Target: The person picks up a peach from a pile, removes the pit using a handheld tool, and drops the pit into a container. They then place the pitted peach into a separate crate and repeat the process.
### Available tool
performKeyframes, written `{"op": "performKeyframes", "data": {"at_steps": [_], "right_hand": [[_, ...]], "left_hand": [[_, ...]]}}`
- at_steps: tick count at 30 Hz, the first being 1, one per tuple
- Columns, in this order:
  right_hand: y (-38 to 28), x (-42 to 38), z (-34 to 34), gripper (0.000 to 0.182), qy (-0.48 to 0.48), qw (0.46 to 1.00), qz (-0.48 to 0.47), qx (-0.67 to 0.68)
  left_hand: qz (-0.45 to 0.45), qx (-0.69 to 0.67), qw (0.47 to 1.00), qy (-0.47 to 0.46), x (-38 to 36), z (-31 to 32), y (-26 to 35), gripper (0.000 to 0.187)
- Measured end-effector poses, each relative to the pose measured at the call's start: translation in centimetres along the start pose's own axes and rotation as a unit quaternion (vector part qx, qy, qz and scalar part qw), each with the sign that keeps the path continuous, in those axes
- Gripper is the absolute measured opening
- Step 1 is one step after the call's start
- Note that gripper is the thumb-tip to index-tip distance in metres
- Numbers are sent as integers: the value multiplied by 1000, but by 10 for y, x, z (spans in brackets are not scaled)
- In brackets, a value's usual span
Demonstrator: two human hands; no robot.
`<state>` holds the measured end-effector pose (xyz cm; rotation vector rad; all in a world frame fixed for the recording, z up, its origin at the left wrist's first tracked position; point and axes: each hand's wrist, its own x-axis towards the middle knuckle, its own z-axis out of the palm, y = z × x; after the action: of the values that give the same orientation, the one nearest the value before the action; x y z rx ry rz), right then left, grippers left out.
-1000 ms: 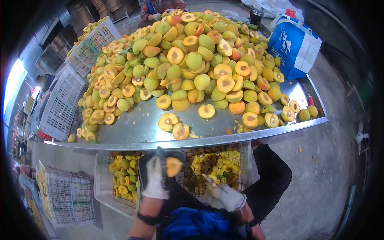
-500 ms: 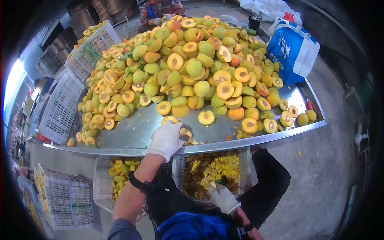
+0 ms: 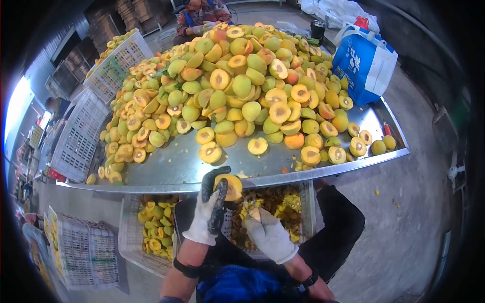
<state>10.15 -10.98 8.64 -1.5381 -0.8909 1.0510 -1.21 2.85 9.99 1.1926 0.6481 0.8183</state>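
Observation:
My left hand (image 3: 209,202), in a white glove with dark palm and fingers, grips a yellow peach half (image 3: 232,188) just over the table's front edge, cut face toward the right. Close by on the right, my right hand (image 3: 268,235) in a whitish glove is closed around a small tool (image 3: 254,214) with a light handle and what looks like a thin curved metal end. Both hands are above the crates below the table. A large heap of halved peaches (image 3: 217,96) covers much of the metal table (image 3: 156,169), and a few halves lie separately near its front.
Below the table, one crate (image 3: 129,227) holds peach pieces; another crate (image 3: 308,202) holds scraps and pits. More crates (image 3: 78,136) stand at the left. A blue-and-white bag (image 3: 361,65) and a dark cup (image 3: 318,30) are at the back right. Another person (image 3: 202,12) sits across the heap.
My left hand has picked up a peach half from the table and drawn it back over the edge. My right hand has risen from the scrap crate toward it.

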Motion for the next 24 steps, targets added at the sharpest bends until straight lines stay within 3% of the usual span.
{"op": "performKeyframes", "data": {"at_steps": [2, 3, 6, 10, 12, 15, 18, 21, 24], "right_hand": [[-3, 1, 8, 22, 29, 997, -59, -40], [-2, 1, 10, 19, 43, 993, -89, -60], [4, -2, 8, 23, 16, 991, -95, -92], [6, -9, 9, 19, 22, 977, -135, -166], [12, -13, 11, 18, 28, 957, -204, -206], [16, -12, 12, 18, 13, 964, -160, -215], [20, -11, 11, 20, 21, 953, -197, -229], [12, -11, 14, 21, 39, 988, -37, -147], [26, -8, 16, 23, 34, 973, -171, -151]], "left_hand": [[-69, -36, 997, 25, -16, 15, 8, 40], [58, 71, 996, 11, -19, 14, -5, 37], [-21, -111, 993, 27, -33, 9, -20, 34], [-11, -137, 988, 66, -32, 2, -48, 38], [16, -28, 998, 49, -32, 8, -33, 35], [100, 182, 978, 0, -31, 15, -18, 33], [-38, -71, 996, 34, -28, 9, -45, 30], [-51, -170, 982, 71, -35, 20, -45, 30], [-65, -155, 980, 102, -35, 25, -49, 29]]}}
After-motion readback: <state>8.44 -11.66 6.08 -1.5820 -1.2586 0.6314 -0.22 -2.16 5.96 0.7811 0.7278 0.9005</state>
